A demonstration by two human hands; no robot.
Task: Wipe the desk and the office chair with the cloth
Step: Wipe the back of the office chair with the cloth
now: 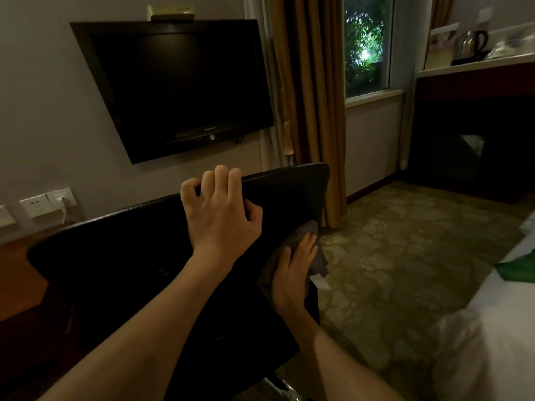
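The black office chair (124, 264) fills the lower middle of the view, its backrest turned toward me. My left hand (220, 209) grips the top edge of the backrest, fingers curled over it. My right hand (293, 270) lies with straight fingers on a grey cloth (317, 260) and presses it against the right side of the backrest. The wooden desk (20, 282) shows at the left behind the chair, mostly hidden by it.
A dark television (179, 88) hangs on the wall above the desk, with wall sockets (46, 202) to its left. Curtains (312, 91) and a window stand behind the chair. Patterned carpet (405, 241) spreads to the right, a white bed (492, 337) at the lower right, a kettle (470, 43) on a far counter.
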